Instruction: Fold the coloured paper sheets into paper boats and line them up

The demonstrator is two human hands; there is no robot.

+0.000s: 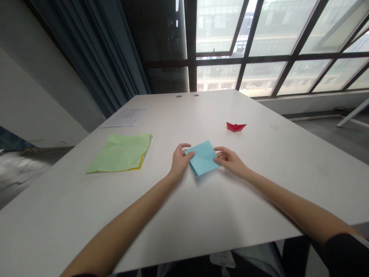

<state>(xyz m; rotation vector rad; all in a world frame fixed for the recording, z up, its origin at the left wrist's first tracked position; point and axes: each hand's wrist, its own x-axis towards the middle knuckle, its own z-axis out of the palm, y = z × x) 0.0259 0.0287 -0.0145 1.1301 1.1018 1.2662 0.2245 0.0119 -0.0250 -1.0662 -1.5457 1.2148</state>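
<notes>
A folded light blue paper (203, 157) lies on the white table (201, 215) in front of me. My left hand (180, 161) pinches its left corner between thumb and fingers. My right hand (230, 159) grips the paper's right edge with curled fingers. A small red paper boat (235, 126) rests on the table beyond my right hand, apart from both hands.
A stack of coloured paper sheets with a green one on top (121, 157) lies to the left. A printed white sheet (127, 116) sits near the far left edge. Dark curtains (95, 50) and large windows (273, 42) stand behind the table.
</notes>
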